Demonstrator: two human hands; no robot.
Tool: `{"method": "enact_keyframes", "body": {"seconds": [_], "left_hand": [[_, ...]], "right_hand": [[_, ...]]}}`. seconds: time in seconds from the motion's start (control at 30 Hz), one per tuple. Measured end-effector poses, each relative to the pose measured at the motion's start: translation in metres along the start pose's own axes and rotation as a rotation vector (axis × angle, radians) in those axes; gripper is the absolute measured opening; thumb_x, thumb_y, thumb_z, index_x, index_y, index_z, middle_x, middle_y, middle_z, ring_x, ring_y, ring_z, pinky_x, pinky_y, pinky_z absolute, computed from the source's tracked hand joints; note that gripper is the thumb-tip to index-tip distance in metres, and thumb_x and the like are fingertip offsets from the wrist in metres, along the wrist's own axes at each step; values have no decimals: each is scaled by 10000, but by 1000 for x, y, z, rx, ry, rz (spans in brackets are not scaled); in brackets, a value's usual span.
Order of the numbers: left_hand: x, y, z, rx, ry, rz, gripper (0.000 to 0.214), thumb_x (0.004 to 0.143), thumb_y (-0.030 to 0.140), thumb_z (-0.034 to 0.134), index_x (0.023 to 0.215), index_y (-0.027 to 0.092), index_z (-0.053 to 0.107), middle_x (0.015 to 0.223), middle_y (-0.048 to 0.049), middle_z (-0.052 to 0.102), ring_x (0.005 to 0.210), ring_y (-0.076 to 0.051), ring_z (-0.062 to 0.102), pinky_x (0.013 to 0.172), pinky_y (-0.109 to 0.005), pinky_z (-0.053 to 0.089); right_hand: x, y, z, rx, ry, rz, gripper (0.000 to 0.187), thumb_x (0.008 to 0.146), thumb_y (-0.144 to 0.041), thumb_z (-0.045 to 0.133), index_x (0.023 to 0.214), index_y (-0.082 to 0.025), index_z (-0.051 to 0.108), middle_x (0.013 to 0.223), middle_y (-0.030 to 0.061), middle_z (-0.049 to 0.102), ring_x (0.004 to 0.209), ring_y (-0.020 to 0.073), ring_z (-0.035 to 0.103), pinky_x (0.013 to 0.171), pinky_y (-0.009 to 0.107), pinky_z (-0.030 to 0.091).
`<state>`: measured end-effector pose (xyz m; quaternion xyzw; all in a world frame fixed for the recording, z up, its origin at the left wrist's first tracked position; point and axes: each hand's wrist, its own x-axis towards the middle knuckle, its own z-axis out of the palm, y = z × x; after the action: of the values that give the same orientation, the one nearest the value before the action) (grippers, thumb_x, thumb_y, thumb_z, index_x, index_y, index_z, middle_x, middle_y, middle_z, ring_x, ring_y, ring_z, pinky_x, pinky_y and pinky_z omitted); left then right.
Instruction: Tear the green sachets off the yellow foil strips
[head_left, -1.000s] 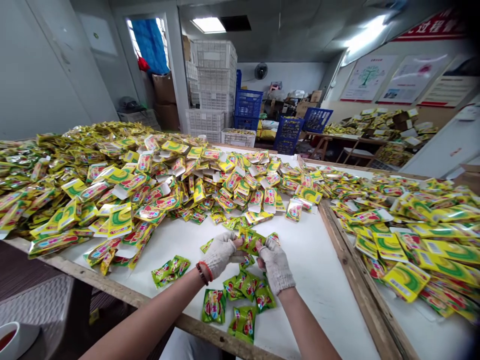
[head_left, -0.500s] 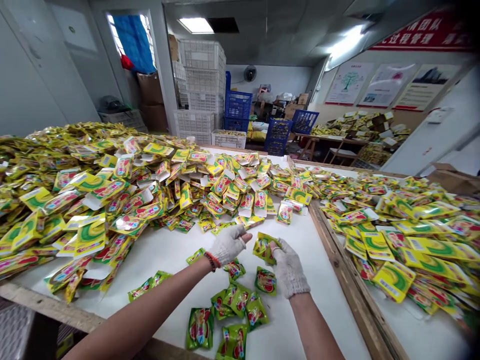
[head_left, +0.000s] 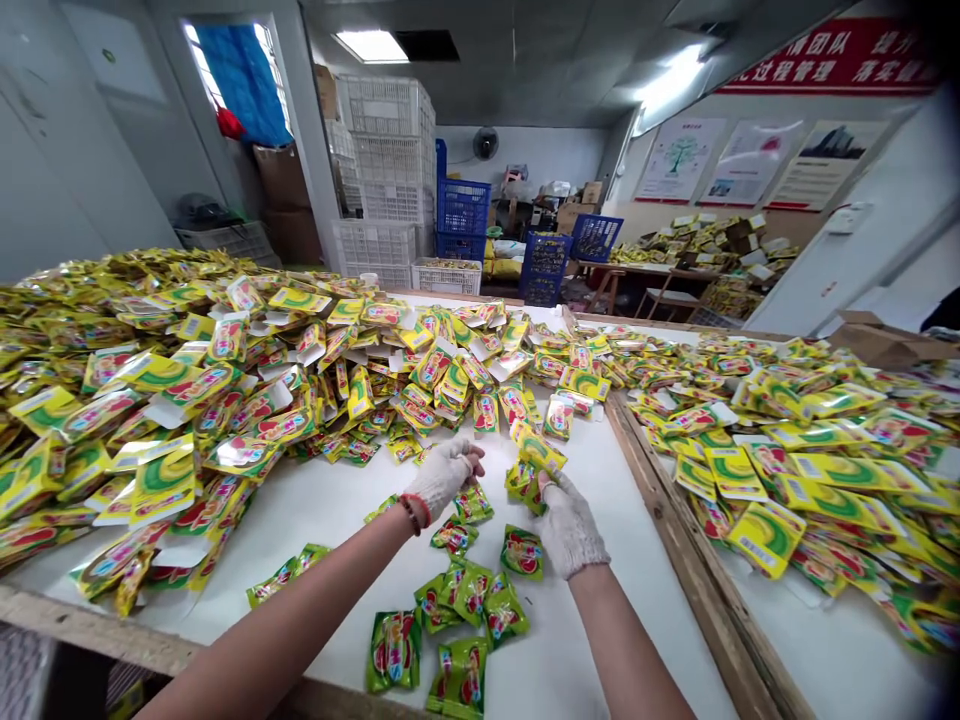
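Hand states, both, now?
Left hand: part-curled, nothing visibly held; can't tell more.
Right hand: closed, pinching a green packet; unclear if also gripping the yellow box.

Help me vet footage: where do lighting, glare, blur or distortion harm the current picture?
Head view: the white rectangular ceiling panel and white tube lamp burn out; head view: yellow-and-green packets at far right look smeared, and the upper-right corner goes black; head view: edges stretch, while the white-gloved left hand and right hand look clearer.
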<state>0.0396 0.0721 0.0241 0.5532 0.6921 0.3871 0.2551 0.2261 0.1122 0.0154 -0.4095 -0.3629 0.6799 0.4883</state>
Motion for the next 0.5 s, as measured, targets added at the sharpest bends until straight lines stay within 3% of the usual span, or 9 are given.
{"method": "enact_keyframes", "body": {"seconds": [0.13, 0.23, 0.33, 0.43, 0.5], "left_hand": [[-20, 8, -3, 50, 26, 45, 180, 809, 198, 486, 935, 163, 610, 890, -53, 677, 807, -163, 628, 699, -266, 496], [-7, 27, 10, 136, 18, 162, 238, 771, 161, 526, 987, 192, 619, 1005, -66, 653, 916, -202, 610, 800, -313, 477], [16, 52, 38, 471, -83, 374, 464, 714, 109, 548, 1161, 228, 575, 1163, -96, 595, 998, -242, 591, 832, -348, 463], [31, 72, 62, 759, -241, 472, 357, 787, 160, 503, 1125, 215, 604, 1075, -123, 629, 967, -255, 608, 815, -362, 466], [37, 73, 66, 756, -279, 496, 234, 835, 240, 470, 952, 180, 663, 920, -141, 658, 868, -274, 630, 773, -383, 474]], "right_hand": [[9, -18, -17, 159, 168, -62, 347, 580, -336, 726, 867, -209, 579, 752, -12, 673, 627, 150, 628, 502, 247, 488], [14, -34, -33, 200, 257, -116, 294, 621, -346, 683, 843, -227, 532, 700, -52, 636, 579, 109, 601, 497, 213, 476], [9, -41, -34, 173, 266, -169, 282, 638, -392, 677, 805, -222, 526, 646, -67, 593, 500, 74, 534, 454, 180, 434], [6, -39, -26, 114, 232, -202, 307, 625, -450, 696, 757, -217, 545, 582, -62, 569, 444, 82, 491, 385, 182, 374], [10, -37, -23, 92, 211, -219, 324, 617, -451, 707, 808, -225, 574, 620, -48, 607, 457, 101, 514, 375, 196, 367]]}}
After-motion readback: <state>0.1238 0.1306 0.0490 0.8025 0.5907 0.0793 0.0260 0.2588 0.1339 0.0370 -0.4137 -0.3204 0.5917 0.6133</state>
